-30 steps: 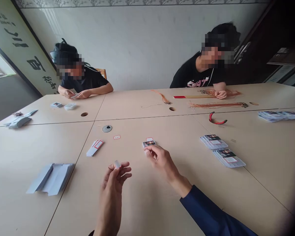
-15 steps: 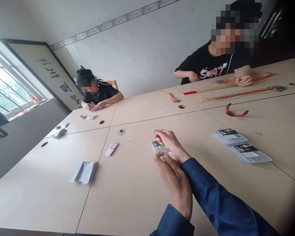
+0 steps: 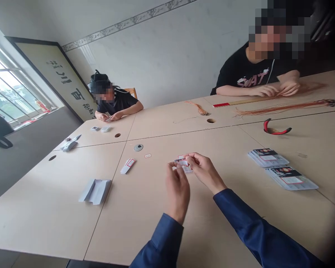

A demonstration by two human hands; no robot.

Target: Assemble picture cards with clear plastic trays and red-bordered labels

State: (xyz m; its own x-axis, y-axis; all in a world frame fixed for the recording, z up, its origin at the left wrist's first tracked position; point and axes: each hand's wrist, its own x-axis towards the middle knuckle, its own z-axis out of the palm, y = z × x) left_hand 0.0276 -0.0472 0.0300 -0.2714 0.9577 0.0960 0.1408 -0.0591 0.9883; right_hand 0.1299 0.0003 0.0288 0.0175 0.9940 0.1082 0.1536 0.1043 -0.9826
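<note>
My left hand [image 3: 179, 190] and my right hand [image 3: 207, 172] are close together over the middle of the table. Between their fingertips is a small white label [image 3: 183, 163] with a red edge, pinched at either side. Right under it lies a clear plastic packet [image 3: 188, 169] with a black printed top, partly covered by my fingers. To the left of my hands is a small stack of white, red-bordered labels [image 3: 127, 166]. Two piles of similar packets [image 3: 292, 178] lie to the right, each showing a black header and a white label.
A folded white paper [image 3: 95, 191] lies at left, and a round grey cap [image 3: 138, 147] sits farther back. Red-handled pliers [image 3: 277, 130] and bundles of orange wire [image 3: 290, 107] are at the right. Two people work across the table [image 3: 145, 223].
My hands have drawn apart from their crossed position, the left moving left and the right turning inward. A red-edged label now shows between them. The person at right has brought both hands together.
</note>
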